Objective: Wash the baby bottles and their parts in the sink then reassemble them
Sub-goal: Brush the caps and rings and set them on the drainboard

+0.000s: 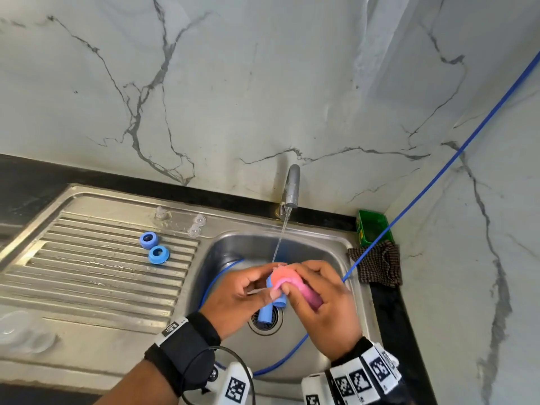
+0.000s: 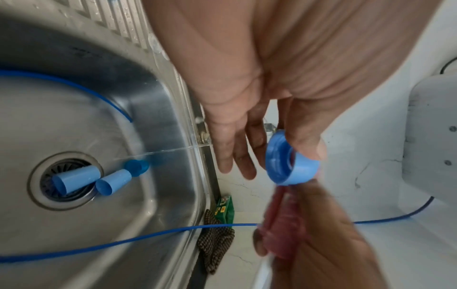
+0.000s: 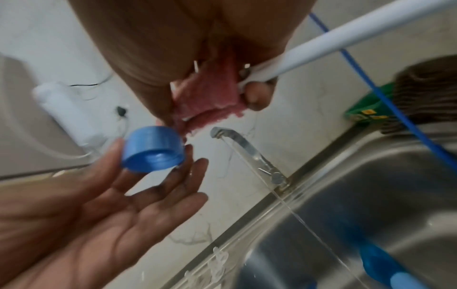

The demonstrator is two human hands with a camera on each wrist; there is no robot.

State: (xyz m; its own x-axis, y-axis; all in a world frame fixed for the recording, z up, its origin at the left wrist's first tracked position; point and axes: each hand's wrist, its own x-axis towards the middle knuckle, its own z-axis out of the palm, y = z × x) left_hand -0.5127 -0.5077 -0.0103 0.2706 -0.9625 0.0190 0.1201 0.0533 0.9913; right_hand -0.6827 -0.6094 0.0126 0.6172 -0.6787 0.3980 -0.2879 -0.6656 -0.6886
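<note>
A steel sink (image 1: 336, 247) fills the lower centre of the head view, its ribbed drainboard (image 1: 96, 270) stretching to the lower left, and a thin stream is seen running from the tap (image 1: 293, 185) into the basin. Over the basin, at lower centre, the left hand (image 1: 236, 290) and the right hand (image 1: 324, 305) are held together. A blue bottle ring (image 2: 291, 162) is pinched at its rim between the left thumb and a fingertip, the other left fingers left straight, while a pink scrubbing sponge (image 1: 292, 283) is clutched in the curled right fingers and pressed against the ring from the right. The ring's open, threaded mouth is turned away from the sponge, toward the left palm, so a turn of the ring would seem needed before its inside can be scrubbed. Blue bottle caps (image 2: 94, 180) lie on their sides at the drain. Two more blue rings (image 1: 154, 248) and clear teats (image 1: 187, 222) are set on the drainboard at centre left.
</note>
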